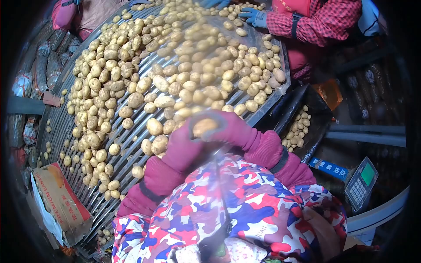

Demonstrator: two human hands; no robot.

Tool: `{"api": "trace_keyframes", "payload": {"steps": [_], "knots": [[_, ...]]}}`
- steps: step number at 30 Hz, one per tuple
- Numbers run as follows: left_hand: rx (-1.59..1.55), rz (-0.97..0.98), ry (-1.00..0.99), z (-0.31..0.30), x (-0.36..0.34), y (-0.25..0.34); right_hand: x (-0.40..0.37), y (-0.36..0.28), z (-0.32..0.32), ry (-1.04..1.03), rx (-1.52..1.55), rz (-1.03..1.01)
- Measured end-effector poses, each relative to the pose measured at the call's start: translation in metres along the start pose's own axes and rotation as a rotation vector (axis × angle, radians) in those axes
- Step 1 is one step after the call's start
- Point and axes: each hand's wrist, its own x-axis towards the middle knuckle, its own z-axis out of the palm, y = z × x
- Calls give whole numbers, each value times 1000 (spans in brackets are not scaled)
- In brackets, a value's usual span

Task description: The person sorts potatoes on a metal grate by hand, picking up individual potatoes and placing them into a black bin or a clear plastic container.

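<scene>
While loose potatoes (101,74) cover the slatted table (125,166) leftward, left hand (185,136), one potato (205,128), right hand (231,129) sit in line; too blurred to tell if clamped. Black liner (318,111) rightward, more potatoes inside. Step: apparently handling that single potato; next move calls for steady two-handed control.

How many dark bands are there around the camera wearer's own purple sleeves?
2. One dark band circles the left sleeve; the other dark band circles the right sleeve. Any underneath or in the folds would be hidden.
</scene>
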Motion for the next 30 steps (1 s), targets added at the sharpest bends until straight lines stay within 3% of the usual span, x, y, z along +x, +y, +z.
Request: {"api": "trace_keyframes", "payload": {"steps": [2,3,6,12,15,18,23,29,30], "knots": [[-351,-139,-50,4,1,-34,-2,-3,-2,-33,181,91],[-525,-208,-75,2,3,-39,-1,0,-2,-30,93,17],[-624,-347,-137,-2,0,-44,1,10,-5,-39,-99,-110],[-675,-115,-110,2,4,-49,-4,-7,-6,-18,-11,33],[-1029,-161,-152,4,-1,-31,-6,1,-7,52,20,115],[-1123,-243,-198,2,-3,-21,-3,23,-8,164,-130,-48],[-1076,-299,-161,4,-4,-24,-2,36,-8,262,-96,-64],[-932,-284,-10,7,-7,-50,-9,1,-1,204,110,167],[-907,-275,12,8,-7,-58,-8,8,0,192,124,93]]}}
